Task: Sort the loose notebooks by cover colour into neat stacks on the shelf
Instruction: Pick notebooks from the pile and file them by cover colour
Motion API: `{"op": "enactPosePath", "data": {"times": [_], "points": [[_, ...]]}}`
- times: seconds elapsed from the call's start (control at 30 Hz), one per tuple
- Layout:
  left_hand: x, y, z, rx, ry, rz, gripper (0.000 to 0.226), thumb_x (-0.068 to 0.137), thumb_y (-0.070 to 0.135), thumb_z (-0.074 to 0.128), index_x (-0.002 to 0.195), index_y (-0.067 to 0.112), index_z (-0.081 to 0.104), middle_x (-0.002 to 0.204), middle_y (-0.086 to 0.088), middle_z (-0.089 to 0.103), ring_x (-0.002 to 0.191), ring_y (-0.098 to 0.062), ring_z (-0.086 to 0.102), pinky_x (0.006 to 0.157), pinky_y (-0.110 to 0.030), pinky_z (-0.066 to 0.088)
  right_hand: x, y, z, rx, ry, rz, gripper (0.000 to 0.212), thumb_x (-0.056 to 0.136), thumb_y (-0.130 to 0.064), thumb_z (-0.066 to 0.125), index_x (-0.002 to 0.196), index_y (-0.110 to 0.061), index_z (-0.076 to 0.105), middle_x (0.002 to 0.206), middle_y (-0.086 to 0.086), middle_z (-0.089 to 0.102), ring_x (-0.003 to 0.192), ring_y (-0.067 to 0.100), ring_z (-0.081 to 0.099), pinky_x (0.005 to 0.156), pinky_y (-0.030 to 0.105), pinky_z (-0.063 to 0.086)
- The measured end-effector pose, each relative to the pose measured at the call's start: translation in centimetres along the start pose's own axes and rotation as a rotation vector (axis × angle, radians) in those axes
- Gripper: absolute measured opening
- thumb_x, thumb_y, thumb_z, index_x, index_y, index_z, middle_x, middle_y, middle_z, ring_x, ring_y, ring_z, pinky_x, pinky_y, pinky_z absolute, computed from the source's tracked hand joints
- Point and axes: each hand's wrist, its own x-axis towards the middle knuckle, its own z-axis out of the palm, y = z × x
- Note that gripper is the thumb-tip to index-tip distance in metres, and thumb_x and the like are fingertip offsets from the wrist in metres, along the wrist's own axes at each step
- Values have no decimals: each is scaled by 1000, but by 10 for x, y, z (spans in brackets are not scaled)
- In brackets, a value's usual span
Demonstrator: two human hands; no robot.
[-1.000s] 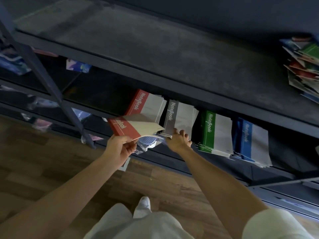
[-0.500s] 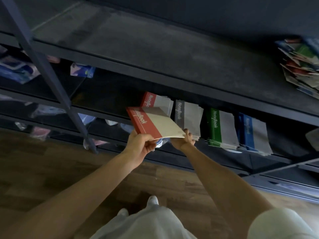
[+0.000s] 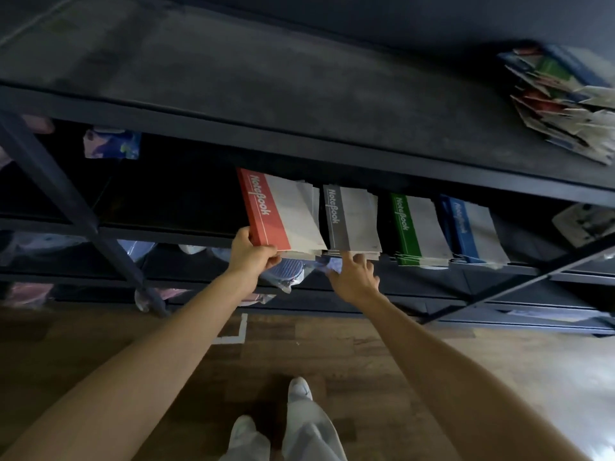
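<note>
Your left hand (image 3: 251, 256) is grasping the near left corner of the red notebook (image 3: 266, 211), thumb on the cover and fingers curling under the edge. The notebook is lying topmost at the left end of the row on the middle shelf (image 3: 166, 232). Only pale page edges are showing beneath it, so how many books are sitting under it is hard to tell.

Your right hand (image 3: 354, 277) is reaching out with fingers loose and straight, holding nothing, its index fingertip touching the near edge of the grey stack (image 3: 349, 221) just to the right. Further right, the green stack (image 3: 412, 227) and blue stack (image 3: 472, 231) are standing side by side. The top shelf (image 3: 266, 88) is hiding the far ends of all four.

At far right a loose pile (image 3: 562, 101) of mixed covers is running out of the picture. Below the row, plastic-wrapped packets (image 3: 283, 272) are too dim to identify.

Each coloured cover band is reading "NoteBook" in white script.

The shelving is looking dark and matte. You are standing on a wooden floor (image 3: 332, 361) bearing a white tape mark (image 3: 238, 331), your pale shoes (image 3: 299, 389) showing below.
</note>
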Motion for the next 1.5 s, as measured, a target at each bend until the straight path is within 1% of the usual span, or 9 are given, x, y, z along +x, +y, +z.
{"op": "enactPosePath", "data": {"times": [0.1,0.23,0.4,0.63,0.8,0.9,0.97,1.17,1.5], "points": [[23,-14,6,161,38,80,60,86,-9,57,137,8,31,121,-13,53,89,-15,59,66,-23,53,10,4,5,-33,14,7,49,96,-34,44,140,-17,30,142,13,31,133,35,28,105,50,28],[49,-35,8,430,62,191,79,85,2,63,147,12,14,133,-14,49,121,-29,51,100,-41,45,26,4,13,-65,27,8,56,95,-38,45,144,-21,25,145,11,29,134,33,26,107,50,26],[72,-57,12,845,11,319,87,82,22,71,148,12,14,132,-18,47,114,-32,54,89,-40,49,44,-1,23,-97,39,-36,63,92,-45,46,146,-26,20,149,10,22,137,33,20,110,57,20],[86,-73,10,1219,87,376,71,92,40,53,144,6,20,130,-21,48,105,-32,59,74,-36,52,60,-4,31,-118,27,-49,67,92,-49,45,148,-26,17,151,8,18,140,32,15,110,61,18],[80,-71,22,1492,97,636,80,69,41,78,135,11,46,127,-24,47,108,-41,53,81,-51,50,67,-3,34,-129,32,-65,67,92,-48,45,148,-26,17,149,10,18,139,32,15,110,60,17],[67,-85,45,1708,-203,649,69,94,50,42,150,24,11,156,-13,8,143,-38,11,111,-58,16,67,-1,38,-133,34,-66,65,92,-48,45,147,-26,19,148,9,20,138,32,17,110,60,17],[63,-94,51,1747,-264,543,67,98,48,29,151,27,-6,157,-11,-13,144,-36,-11,112,-58,0,67,1,40,-145,25,-65,66,92,-49,44,148,-27,17,149,9,19,139,31,16,111,59,17],[72,-92,51,1843,-217,480,69,99,50,25,147,30,-20,155,-15,-22,142,-38,-16,112,-58,-3,68,7,38,-159,10,-76,67,93,-50,43,149,-28,13,151,8,16,141,31,14,112,59,15],[63,-65,42,1825,-151,494,72,94,57,34,151,26,2,157,-14,-7,144,-36,3,111,-56,19,53,22,20,-228,59,-113,67,92,-51,44,148,-26,17,149,11,21,139,31,19,109,59,16]]}}
